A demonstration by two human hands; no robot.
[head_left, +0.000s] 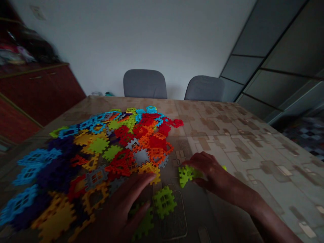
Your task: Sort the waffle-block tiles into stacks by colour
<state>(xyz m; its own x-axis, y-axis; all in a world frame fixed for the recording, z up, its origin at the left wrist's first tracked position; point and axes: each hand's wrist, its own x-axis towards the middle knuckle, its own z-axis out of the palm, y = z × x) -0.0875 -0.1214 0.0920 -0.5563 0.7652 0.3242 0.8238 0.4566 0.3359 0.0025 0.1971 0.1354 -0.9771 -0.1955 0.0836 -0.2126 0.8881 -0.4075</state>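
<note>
Here's the lime-green notched piece (pixel 185 175), right of the heap and low at the tabletop, and I've got the right hand (pixel 206 165) on it: fingers curled over the top, thumb tucked beneath, pinched from its far end so the toothed edge pokes out leftward. To handle it well, I'd say keep the pinch on the flat faces, leave those teeth free, and stay level, since a tilt could snag the notches. Over to the left hand (pixel 124 199): thumb and fingers spread apart, nothing clamped between them, hanging above a shadowed green piece (pixel 144 224); it's murky down there, so I can't swear whether the skin is touching it. Just beside that thumb lies a green window square (pixel 165 201), flat on the patterned tablecloth (pixel 217 135), between my two hands. Further left, there's the big heap of mixed pieces (pixel 121 135), red, orange, yellow, blue and purple, spilling toward the far side. And past the table edge, two grey chairs (pixel 145 83) back onto a pale wall (pixel 152 33).
</note>
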